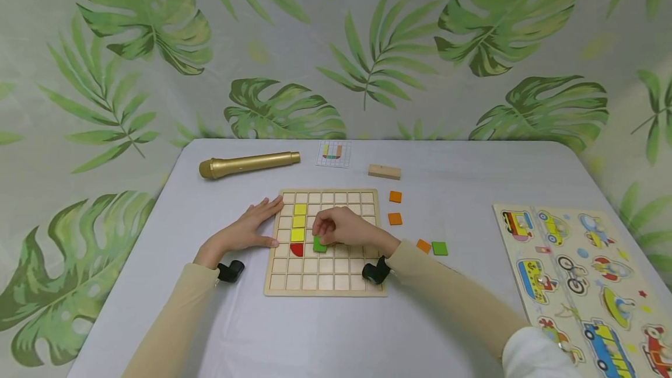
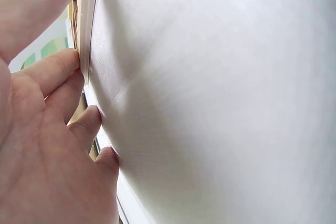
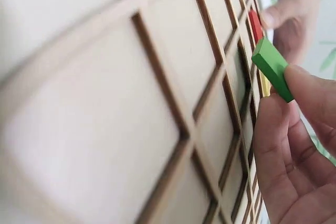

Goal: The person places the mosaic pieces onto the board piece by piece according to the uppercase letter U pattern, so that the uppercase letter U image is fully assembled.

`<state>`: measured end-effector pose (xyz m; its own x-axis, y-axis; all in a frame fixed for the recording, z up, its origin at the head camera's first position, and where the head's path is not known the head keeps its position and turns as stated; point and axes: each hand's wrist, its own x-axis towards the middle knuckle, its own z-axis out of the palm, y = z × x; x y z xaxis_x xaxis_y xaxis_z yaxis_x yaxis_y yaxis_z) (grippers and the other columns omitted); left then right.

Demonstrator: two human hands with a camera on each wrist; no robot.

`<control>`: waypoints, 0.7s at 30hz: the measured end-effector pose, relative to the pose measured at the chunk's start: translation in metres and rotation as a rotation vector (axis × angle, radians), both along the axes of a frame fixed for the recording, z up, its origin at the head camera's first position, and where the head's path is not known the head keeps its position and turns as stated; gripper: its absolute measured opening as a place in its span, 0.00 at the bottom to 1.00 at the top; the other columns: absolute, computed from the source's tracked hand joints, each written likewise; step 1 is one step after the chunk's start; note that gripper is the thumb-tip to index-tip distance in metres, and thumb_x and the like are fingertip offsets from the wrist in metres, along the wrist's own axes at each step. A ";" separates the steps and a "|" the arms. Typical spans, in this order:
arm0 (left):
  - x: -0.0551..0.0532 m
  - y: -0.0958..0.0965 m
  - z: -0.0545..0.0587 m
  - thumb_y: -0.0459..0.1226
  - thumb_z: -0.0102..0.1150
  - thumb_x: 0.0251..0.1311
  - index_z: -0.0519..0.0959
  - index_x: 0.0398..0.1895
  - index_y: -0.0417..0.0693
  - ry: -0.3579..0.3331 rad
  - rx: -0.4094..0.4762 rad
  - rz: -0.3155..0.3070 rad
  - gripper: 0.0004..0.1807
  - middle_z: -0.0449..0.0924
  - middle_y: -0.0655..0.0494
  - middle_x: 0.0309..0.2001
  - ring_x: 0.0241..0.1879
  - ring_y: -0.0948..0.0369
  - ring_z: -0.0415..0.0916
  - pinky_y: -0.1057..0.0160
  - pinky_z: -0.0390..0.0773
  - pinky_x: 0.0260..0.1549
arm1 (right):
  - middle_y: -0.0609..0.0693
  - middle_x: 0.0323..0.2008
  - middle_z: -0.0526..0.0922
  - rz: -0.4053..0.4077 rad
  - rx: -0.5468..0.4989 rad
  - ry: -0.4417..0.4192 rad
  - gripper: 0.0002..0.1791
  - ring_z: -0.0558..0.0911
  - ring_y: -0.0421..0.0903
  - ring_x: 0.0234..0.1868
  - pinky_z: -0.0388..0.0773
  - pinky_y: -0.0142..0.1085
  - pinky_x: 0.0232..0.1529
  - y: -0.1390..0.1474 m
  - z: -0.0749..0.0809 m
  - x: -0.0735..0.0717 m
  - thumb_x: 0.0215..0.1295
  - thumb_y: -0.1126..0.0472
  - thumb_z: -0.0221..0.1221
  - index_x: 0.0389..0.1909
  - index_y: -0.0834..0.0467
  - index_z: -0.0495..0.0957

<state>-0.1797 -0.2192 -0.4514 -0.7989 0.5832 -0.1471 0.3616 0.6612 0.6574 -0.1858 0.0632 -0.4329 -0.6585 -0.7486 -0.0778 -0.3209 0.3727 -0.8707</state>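
A wooden grid board lies on the white table. Three yellow square tiles run down one of its left columns, and a red quarter-round tile sits just below them. My right hand pinches a green square tile between thumb and fingertip, tilted over the board to the right of the red tile. With fingers spread, my left hand rests at the board's left edge; its fingertips touch the board's side in the left wrist view.
Orange tiles and another green tile lie right of the board. Behind it are a gold microphone, a pattern card and a wooden block. A vehicle puzzle board occupies the right side.
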 end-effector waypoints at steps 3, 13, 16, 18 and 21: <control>0.000 0.000 -0.001 0.47 0.68 0.54 0.49 0.75 0.39 0.000 0.002 0.002 0.52 0.41 0.46 0.76 0.73 0.43 0.31 0.40 0.32 0.67 | 0.46 0.26 0.78 0.006 0.027 0.034 0.05 0.75 0.39 0.28 0.75 0.29 0.33 -0.011 -0.001 0.005 0.57 0.73 0.63 0.31 0.61 0.79; 0.000 0.000 0.001 0.47 0.68 0.54 0.49 0.75 0.39 -0.007 0.000 0.000 0.52 0.40 0.46 0.76 0.73 0.42 0.31 0.40 0.31 0.66 | 0.42 0.23 0.76 -0.010 0.152 0.223 0.07 0.74 0.39 0.27 0.73 0.30 0.32 -0.026 -0.003 0.014 0.56 0.72 0.63 0.28 0.57 0.79; 0.000 0.000 0.001 0.47 0.68 0.54 0.49 0.75 0.39 -0.007 0.000 -0.001 0.52 0.40 0.45 0.75 0.73 0.42 0.31 0.40 0.32 0.66 | 0.42 0.24 0.76 -0.006 0.160 0.254 0.06 0.74 0.39 0.27 0.73 0.30 0.32 -0.025 -0.003 0.014 0.57 0.71 0.64 0.29 0.58 0.79; 0.000 0.000 0.000 0.47 0.68 0.54 0.49 0.75 0.39 -0.006 -0.002 -0.002 0.52 0.40 0.45 0.76 0.73 0.42 0.31 0.40 0.32 0.66 | 0.42 0.25 0.76 -0.011 0.142 0.227 0.04 0.74 0.38 0.28 0.73 0.29 0.32 -0.023 -0.004 0.014 0.58 0.70 0.64 0.30 0.58 0.79; -0.001 0.000 -0.001 0.48 0.68 0.54 0.49 0.75 0.40 -0.004 -0.002 -0.002 0.52 0.40 0.46 0.76 0.73 0.42 0.31 0.40 0.32 0.67 | 0.44 0.26 0.78 -0.029 0.080 0.169 0.03 0.75 0.39 0.29 0.75 0.30 0.34 -0.014 -0.003 0.011 0.60 0.68 0.63 0.31 0.60 0.79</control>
<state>-0.1805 -0.2196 -0.4523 -0.7970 0.5846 -0.1518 0.3601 0.6617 0.6576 -0.1750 0.0493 -0.4360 -0.6881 -0.7253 -0.0228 -0.4482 0.4496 -0.7727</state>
